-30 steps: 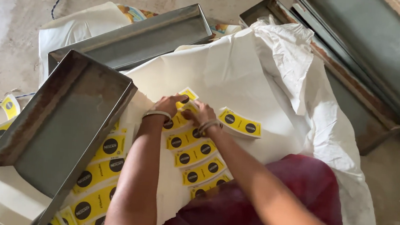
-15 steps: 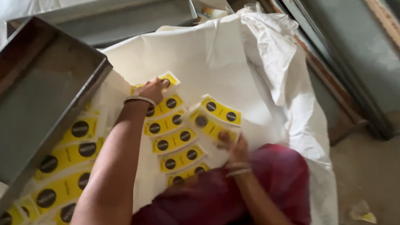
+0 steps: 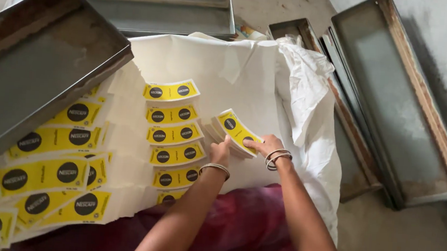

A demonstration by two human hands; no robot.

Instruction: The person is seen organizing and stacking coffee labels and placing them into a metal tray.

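off to the left of both hands sits a big metal tray (image 3: 37,63) propped over rows of yellow labels (image 3: 52,173). just left of the left hand (image 3: 220,153) runs a column of labels (image 3: 172,132) on white sheet (image 3: 227,72). both hands meet, pinching a small label stack (image 3: 232,130); right hand (image 3: 263,144) grips its near edge. more trays (image 3: 395,102) lie to the right.
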